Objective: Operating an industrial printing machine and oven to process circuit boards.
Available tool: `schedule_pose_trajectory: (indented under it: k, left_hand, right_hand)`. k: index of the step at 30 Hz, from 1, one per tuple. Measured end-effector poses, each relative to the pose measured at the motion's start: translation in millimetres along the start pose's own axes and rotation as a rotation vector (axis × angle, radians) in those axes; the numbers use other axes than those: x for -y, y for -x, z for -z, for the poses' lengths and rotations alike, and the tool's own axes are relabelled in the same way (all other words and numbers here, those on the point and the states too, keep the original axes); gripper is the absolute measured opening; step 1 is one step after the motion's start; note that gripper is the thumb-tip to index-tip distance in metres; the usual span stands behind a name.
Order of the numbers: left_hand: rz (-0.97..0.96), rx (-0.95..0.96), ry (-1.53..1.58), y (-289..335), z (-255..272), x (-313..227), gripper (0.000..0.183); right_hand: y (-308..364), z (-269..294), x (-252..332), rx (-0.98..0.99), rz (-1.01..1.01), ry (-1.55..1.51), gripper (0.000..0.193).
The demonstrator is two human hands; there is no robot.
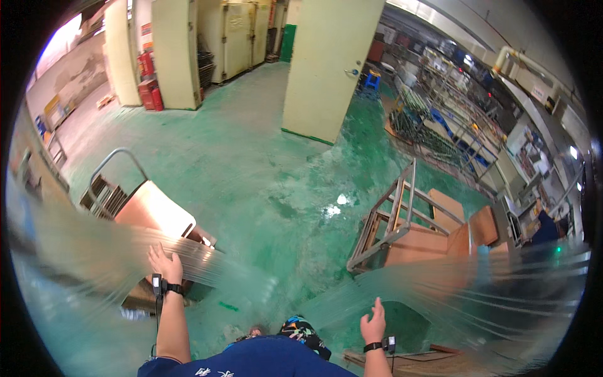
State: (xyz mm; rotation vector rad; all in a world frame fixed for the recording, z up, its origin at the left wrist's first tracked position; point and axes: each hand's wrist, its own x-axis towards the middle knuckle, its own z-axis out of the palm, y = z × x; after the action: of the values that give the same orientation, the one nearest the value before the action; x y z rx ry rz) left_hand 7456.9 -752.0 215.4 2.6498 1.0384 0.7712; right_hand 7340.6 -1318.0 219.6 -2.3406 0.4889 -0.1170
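Clear plastic strips (pixel 94 257) of a curtain hang on my left, and more strips (pixel 496 292) sweep out on my right, blurred and parted in the middle. My left hand (pixel 166 264) is raised with its fingers stretched out against the left strips. Beside the right strips is my right hand (pixel 373 323), its fingers extended upward and nothing visible in it; whether it touches the plastic I cannot tell. Each wrist wears a dark strap with a small device.
A cart (pixel 154 207) with a bent metal handle and flat panels stands left. To the right are a metal frame (pixel 405 232) and cardboard (pixel 446 207). A cream door (pixel 323 69) stands ahead on the green floor (pixel 251 169). Farther back are a blue stool (pixel 373 79) and racks.
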Motion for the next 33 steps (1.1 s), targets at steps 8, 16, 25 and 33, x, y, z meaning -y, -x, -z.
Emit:
schedule_pose_trajectory:
  k: [8,16,25,33]
  left_hand:
    - [-0.157,0.163,-0.073,-67.9,-121.8,-123.9,0.054]
    - [-0.503,1.551,-0.841,-11.1,-283.1,9.1,0.022]
    - [-0.250,1.549,-0.061,-81.8,-405.7,-116.4,0.038]
    - [0.131,1.073,0.138,-424.0,-612.7,-337.1,0.032]
  right_hand:
    - [-215.7,-74.7,-64.7,-0.891,-0.191,0.244,0.064]
    - [-481.0,-239.0,-6.6,0.822,-0.564,-0.441,0.046]
    - [-676.3,-384.4,213.7,0.607,0.294,0.345,0.031]
    - [-881.7,-413.7,69.5,0.701,0.427,0.946,0.023]
